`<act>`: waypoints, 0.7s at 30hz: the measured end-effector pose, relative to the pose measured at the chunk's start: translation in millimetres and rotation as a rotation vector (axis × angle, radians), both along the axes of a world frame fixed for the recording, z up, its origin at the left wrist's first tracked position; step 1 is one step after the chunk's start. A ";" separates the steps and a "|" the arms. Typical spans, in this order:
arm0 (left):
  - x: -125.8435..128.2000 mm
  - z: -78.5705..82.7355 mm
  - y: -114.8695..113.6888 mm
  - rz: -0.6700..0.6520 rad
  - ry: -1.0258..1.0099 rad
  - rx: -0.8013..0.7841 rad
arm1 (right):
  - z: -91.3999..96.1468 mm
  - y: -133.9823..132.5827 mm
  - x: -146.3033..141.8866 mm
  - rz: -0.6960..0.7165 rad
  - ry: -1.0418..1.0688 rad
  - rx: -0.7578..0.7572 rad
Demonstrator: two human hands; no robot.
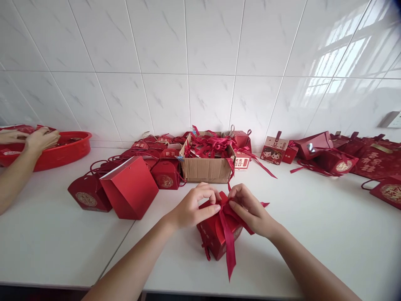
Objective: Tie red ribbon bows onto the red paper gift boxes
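A small red gift box stands on the white table in front of me, with a dark red ribbon gathered at its top. One ribbon end hangs down the front, and others stick out to the right. My left hand pinches the ribbon at the top from the left side. From the right, my right hand grips the ribbon between thumb and fingers. The hands are close together over the lid. A twisted red cord hangs at the box's lower left.
Behind the gift box stands a cardboard box full of red ribbons. Red gift boxes cluster to its left, and more red packages line the right. At far left, another person's hands are over a red basin. A tiled wall closes the back.
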State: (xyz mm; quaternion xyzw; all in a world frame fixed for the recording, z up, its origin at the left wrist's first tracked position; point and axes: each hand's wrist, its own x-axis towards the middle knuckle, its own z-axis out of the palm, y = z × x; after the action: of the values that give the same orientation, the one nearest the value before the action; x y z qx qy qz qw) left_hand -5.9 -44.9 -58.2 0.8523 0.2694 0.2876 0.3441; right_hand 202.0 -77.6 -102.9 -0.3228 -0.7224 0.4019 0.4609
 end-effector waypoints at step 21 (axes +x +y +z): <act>17.5 -9.1 -8.2 0.160 -0.200 -0.224 | 9.7 5.6 0.0 0.021 0.291 -0.191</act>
State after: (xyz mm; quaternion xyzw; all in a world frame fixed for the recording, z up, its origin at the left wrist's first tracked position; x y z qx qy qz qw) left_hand 11.6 -53.0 -67.3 0.7516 0.3313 0.3657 0.4378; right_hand 202.0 -71.9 -93.3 -0.2962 -0.6098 0.5160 0.5236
